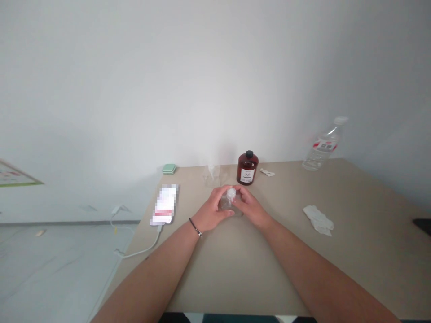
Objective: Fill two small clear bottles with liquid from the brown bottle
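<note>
Your left hand (218,207) is clamped on the clear bottle's (226,204) left side, thumb across its front; your right hand (251,207) closes on the right side, thumb and forefinger beside the white cap (231,193). The bottle sits cap-up between both hands, nearer you than the brown bottle (247,172) and clear container (212,177).
</note>
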A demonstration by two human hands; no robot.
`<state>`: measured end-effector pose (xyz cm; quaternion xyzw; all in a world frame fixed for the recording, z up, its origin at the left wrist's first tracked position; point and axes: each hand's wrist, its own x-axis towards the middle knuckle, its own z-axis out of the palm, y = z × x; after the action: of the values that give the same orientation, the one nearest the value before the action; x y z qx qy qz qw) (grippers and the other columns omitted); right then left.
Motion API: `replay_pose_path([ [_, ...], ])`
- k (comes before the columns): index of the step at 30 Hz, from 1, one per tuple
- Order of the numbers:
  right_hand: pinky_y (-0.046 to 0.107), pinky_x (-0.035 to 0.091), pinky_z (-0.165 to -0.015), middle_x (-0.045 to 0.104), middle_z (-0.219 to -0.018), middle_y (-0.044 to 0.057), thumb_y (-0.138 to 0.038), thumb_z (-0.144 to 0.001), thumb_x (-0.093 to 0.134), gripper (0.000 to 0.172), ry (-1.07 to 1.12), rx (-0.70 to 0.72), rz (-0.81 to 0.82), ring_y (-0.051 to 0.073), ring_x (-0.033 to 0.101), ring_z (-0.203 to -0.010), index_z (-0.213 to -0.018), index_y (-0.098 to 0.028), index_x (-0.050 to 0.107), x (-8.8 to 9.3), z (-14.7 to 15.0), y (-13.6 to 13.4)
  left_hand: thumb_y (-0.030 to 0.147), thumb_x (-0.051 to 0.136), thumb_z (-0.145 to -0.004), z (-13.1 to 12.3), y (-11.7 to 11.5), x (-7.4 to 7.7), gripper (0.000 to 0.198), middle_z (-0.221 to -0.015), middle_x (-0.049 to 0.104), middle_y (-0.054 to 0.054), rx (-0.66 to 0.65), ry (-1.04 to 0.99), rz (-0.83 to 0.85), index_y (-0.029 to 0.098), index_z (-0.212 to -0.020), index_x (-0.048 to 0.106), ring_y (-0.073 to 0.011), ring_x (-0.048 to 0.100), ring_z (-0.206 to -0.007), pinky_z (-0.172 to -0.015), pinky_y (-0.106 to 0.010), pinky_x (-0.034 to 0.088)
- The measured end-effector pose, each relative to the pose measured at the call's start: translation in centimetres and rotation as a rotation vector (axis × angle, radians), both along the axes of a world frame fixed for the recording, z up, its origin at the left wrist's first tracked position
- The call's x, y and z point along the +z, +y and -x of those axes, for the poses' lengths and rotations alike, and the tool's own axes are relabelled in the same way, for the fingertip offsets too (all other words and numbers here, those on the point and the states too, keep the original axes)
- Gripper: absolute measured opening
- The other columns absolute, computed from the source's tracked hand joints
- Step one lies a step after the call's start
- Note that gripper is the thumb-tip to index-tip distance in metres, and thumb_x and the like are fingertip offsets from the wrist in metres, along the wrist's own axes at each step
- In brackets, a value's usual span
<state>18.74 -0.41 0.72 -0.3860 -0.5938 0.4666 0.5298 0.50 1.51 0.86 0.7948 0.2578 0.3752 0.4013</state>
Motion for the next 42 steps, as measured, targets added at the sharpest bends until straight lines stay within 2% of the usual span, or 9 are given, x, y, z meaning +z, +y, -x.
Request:
replay_pose_path([
  [9, 0.039, 0.045, -0.089, 0.062, -0.098, 0.003, -0.056, -0.081, 0.067, 0.038, -0.008, 0.010, -0.001, 0.022, 0.059, -0.094, -0.100, -0.023, 0.063, 0.27, -0.15, -0.18, 0.021, 0.074, -0.078, -0.01, -0.01, -0.18, 0.075, -0.140, 0.044, -0.009, 0.023, 0.011, 0.032, 0.028, -0.143, 0.038, -0.0285, 0.044, -0.131, -0.114, -0.047, 0.033],
  [14, 0.037, 0.046, -0.086, 0.062, -0.097, 0.003, -0.058, -0.079, 0.069, 0.044, 0.014, 0.021, 0.001, 0.021, 0.059, -0.091, -0.103, -0.024, 0.059, 0.18, 0.00, -0.20, 0.020, 0.074, -0.078, -0.01, -0.05, -0.14, 0.075, -0.141, 0.044, -0.009, 0.020, -0.004, 0.045, 0.028, -0.143, 0.038, -0.0284, 0.044, -0.131, -0.114, -0.047, 0.033],
  [18, 0.037, 0.046, -0.085, 0.062, -0.095, 0.002, -0.057, -0.080, 0.069, 0.042, -0.002, 0.016, -0.001, 0.020, 0.059, -0.089, -0.101, -0.023, 0.058, -0.02, 0.08, -0.14, 0.019, 0.074, -0.077, -0.04, -0.06, -0.11, 0.076, -0.141, 0.044, -0.009, 0.022, 0.001, 0.031, 0.029, -0.143, 0.038, -0.0282, 0.044, -0.132, -0.114, -0.047, 0.033],
  [25, 0.040, 0.045, -0.090, 0.062, -0.102, 0.005, -0.062, -0.084, 0.061, 0.041, -0.067, -0.010, -0.057, 0.024, 0.058, -0.099, -0.098, -0.023, 0.064, 0.38, -0.16, -0.24, 0.020, 0.075, -0.078, -0.04, -0.10, -0.21, 0.076, -0.141, 0.044, -0.009, 0.021, -0.013, 0.054, 0.029, -0.144, 0.038, -0.0288, 0.044, -0.132, -0.115, -0.048, 0.033],
  [31, 0.039, 0.047, -0.088, 0.063, -0.098, 0.003, -0.058, -0.080, 0.068, 0.043, 0.005, 0.030, -0.006, 0.021, 0.060, -0.092, -0.105, -0.024, 0.057, 0.14, -0.03, -0.22, 0.020, 0.075, -0.077, -0.08, -0.08, -0.14, 0.075, -0.140, 0.045, -0.009, 0.026, -0.015, 0.044, 0.029, -0.143, 0.040, -0.0286, 0.044, -0.132, -0.115, -0.048, 0.033],
  [38, 0.041, 0.044, -0.093, 0.063, -0.105, 0.006, -0.060, -0.084, 0.062, 0.040, -0.078, -0.011, -0.042, 0.024, 0.058, -0.101, -0.101, -0.023, 0.064, 0.11, -0.24, -0.05, 0.022, 0.073, -0.079, 0.01, 0.00, -0.21, 0.075, -0.140, 0.043, -0.010, 0.022, 0.008, 0.025, 0.028, -0.144, 0.037, -0.0289, 0.043, -0.133, -0.115, -0.049, 0.032],
  [42, 0.041, 0.045, -0.091, 0.063, -0.104, 0.005, -0.061, -0.081, 0.065, 0.045, -0.024, -0.003, -0.018, 0.024, 0.059, -0.098, -0.107, -0.025, 0.061, 0.22, -0.13, -0.20, 0.021, 0.073, -0.079, -0.02, -0.06, -0.09, 0.074, -0.140, 0.044, -0.010, 0.019, 0.004, 0.032, 0.028, -0.143, 0.038, -0.0289, 0.043, -0.133, -0.115, -0.049, 0.032],
])
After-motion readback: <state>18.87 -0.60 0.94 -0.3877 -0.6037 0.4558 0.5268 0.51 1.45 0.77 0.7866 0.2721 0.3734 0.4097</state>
